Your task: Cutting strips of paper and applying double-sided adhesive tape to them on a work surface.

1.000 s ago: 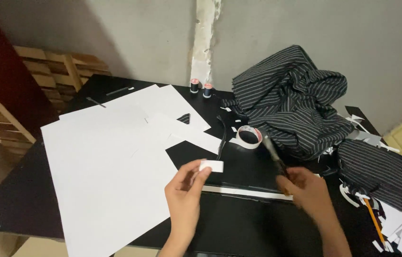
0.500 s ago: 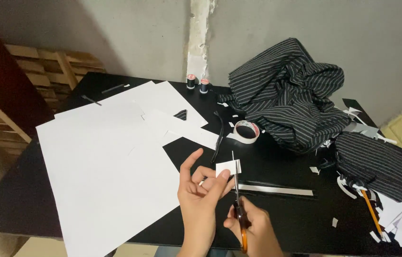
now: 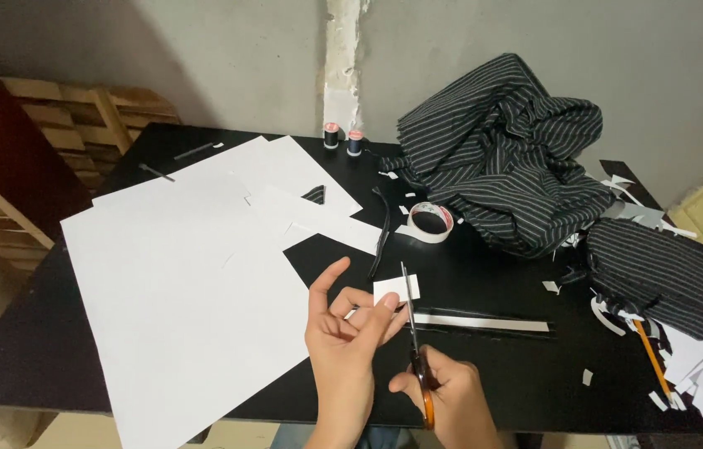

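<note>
My left hand (image 3: 341, 337) pinches a small white paper piece (image 3: 395, 289) between thumb and fingers, above the black table (image 3: 501, 274). My right hand (image 3: 451, 403) grips orange-handled scissors (image 3: 415, 349), blades pointing away from me and set against the right part of the paper piece. A long white paper strip (image 3: 485, 321) lies on the table just behind the hands.
Large white paper sheets (image 3: 177, 283) cover the table's left half. A tape roll (image 3: 430, 222), two thread spools (image 3: 341, 138), striped dark fabric (image 3: 509, 158), a second folded striped piece (image 3: 668, 274), a pencil (image 3: 651, 357) and paper scraps lie to the right. Wooden pallets (image 3: 77, 125) stand behind left.
My right hand came in from the right with the scissors and brought the blades to the paper piece; my left hand lifted the piece slightly and stayed near the front centre.
</note>
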